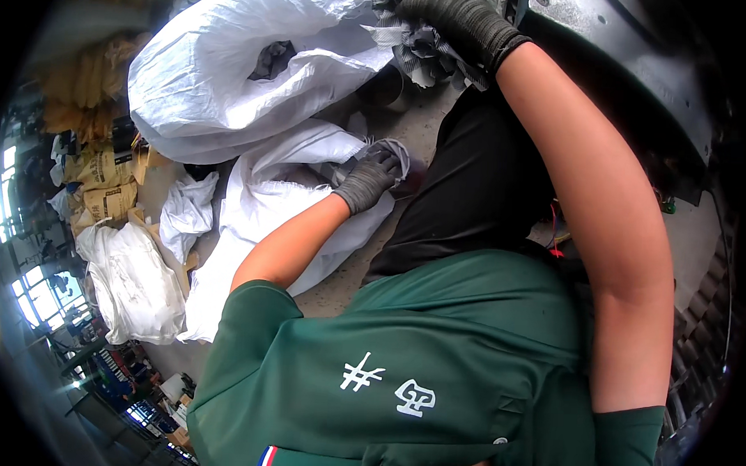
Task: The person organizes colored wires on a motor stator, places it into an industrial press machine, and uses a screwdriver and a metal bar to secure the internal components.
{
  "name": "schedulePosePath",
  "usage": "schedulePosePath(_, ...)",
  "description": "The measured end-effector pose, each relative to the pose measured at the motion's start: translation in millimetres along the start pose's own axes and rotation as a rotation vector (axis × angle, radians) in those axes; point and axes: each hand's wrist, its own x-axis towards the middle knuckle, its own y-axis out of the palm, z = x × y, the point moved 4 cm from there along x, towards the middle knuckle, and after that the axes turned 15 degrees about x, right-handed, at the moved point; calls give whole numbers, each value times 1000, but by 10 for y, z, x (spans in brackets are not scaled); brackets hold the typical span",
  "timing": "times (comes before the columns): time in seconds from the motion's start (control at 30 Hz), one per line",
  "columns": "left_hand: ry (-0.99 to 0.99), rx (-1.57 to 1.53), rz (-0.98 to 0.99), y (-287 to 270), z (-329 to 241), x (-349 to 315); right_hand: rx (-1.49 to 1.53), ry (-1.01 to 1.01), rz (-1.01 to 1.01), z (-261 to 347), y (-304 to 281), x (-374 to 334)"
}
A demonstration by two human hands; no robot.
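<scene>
My right hand (466,27), in a dark knitted glove, is at the top of the view. Its fingers are closed on a bunch of crumpled grey checked cloth-like material (433,54), beside the mouth of a large white woven sack (198,79). A dark crumpled piece (272,59) shows inside that sack. Lower and to the left, my left hand (368,182) wears a grey glove, its fingers curled at a greyish rim-like edge (403,158) over a dull purple round thing (413,177). What those fingers grip is partly hidden. A second white sack (264,188) lies under my left wrist.
A large dark metal panel (617,57) stands at the upper right. More white bags (133,282) and brown paper sacks (104,182) lie to the left. My bent leg in black trousers (465,187) separates the sacks from red wires (556,239) on the right.
</scene>
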Motion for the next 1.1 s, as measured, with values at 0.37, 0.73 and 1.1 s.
schedulePosePath(0.37,-46,-435,276,500,-170,289,19,-50,39,82,41,-115)
schedulePosePath(0.73,2,-382,615,294,-138,260,-79,116,91,-30,28,-47)
schedulePosePath(1.1,-229,58,-50,-126,93,487,-100,-68,122,-109,-5,52)
